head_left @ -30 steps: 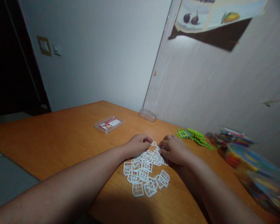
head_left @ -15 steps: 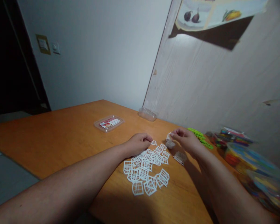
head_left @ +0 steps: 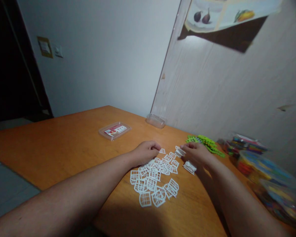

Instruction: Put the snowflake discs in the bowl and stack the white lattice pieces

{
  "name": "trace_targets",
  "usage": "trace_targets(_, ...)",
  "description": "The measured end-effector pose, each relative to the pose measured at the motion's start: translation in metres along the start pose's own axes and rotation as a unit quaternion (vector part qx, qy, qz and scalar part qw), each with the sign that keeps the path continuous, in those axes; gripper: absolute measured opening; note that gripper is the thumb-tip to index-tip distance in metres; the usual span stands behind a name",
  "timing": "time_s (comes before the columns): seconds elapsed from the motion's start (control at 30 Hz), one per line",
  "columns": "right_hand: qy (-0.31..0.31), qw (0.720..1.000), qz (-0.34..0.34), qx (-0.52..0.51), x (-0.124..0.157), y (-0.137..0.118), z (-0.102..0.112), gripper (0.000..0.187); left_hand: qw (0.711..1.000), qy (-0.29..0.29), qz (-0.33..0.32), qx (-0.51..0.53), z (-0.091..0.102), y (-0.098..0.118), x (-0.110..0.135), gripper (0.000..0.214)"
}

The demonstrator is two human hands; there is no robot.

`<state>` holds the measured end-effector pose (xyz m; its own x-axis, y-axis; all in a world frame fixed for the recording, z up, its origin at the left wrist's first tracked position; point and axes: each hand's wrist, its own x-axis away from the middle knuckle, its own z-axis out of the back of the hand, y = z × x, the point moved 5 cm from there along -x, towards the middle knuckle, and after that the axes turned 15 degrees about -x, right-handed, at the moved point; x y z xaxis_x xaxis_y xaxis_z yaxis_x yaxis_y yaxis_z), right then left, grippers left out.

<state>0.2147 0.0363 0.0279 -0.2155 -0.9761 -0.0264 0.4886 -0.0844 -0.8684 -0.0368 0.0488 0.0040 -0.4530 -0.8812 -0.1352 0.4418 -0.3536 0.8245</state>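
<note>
Your right hand (head_left: 196,152) now lower, fingertips at the far white stack (head_left: 180,152), can't tell if gripping, your left hand (head_left: 146,153) unmoved beside the lattice pile (head_left: 155,174), grip unclear.

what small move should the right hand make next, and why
Probably use the right hand to settle the white piece at its fingertips flush with the farther small stack; the piece shows past that stack's far edge, apparently unaligned.
</note>
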Motion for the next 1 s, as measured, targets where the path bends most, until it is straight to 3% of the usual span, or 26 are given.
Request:
trace_targets(0.13,-0.059,0.988,0.053,0.134,0.002,-0.007,-0.004,0.039,1.000,0.001,-0.005,-0.005,0.000,0.000,0.000,0.029)
trace_targets(0.27,-0.038,0.981,0.052,0.182,0.002,-0.009,-0.005,0.036,1.000,0.003,0.001,-0.001,0.000,-0.002,0.000,0.030)
trace_targets(0.4,-0.007,0.980,0.051,0.191,0.001,-0.007,-0.005,0.029,1.000,-0.001,0.008,0.010,-0.001,-0.003,-0.001,0.030)
trace_targets(0.63,-0.020,0.979,0.065,0.192,0.000,-0.006,-0.007,0.045,1.000,-0.005,0.000,0.010,-0.001,-0.003,-0.001,0.031)
trace_targets(0.8,-0.011,0.977,0.055,0.207,-0.002,-0.001,-0.009,0.034,1.000,-0.001,0.000,0.006,-0.001,-0.003,-0.001,0.031)
trace_targets(1.0,0.014,0.988,0.069,0.136,-0.009,-0.001,0.003,0.026,1.000,-0.007,-0.005,0.020,-0.002,-0.005,-0.003,0.029)
